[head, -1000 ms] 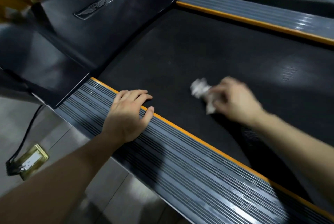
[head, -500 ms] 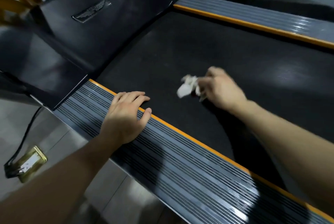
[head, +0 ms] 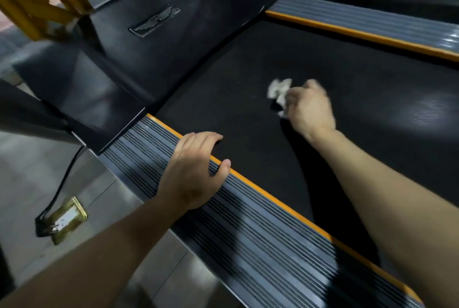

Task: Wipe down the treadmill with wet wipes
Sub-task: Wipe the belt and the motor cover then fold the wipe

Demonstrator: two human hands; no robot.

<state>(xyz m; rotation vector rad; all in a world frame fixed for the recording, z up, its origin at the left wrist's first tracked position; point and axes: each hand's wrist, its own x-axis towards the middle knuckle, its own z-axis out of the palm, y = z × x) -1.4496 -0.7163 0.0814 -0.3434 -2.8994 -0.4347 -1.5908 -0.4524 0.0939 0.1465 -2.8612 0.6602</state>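
Note:
The treadmill's black running belt (head: 347, 79) fills the middle of the head view, flanked by ribbed grey side rails with orange trim. My right hand (head: 309, 109) grips a crumpled white wet wipe (head: 278, 90) and holds it against the belt, near its front. My left hand (head: 192, 173) rests flat on the near side rail (head: 260, 238), fingers straight and reaching over the orange edge onto the belt.
The glossy black motor cover (head: 154, 41) with a winged badge lies ahead at the left. A black cable runs down to a brass floor socket (head: 67, 219) on the tiled floor. A yellow frame (head: 37, 7) stands at the top left. The far side rail (head: 372, 22) runs at the upper right.
My right hand with the wipe slid left and forward along the belt, then back a little to the right. My left hand stayed on the near rail.

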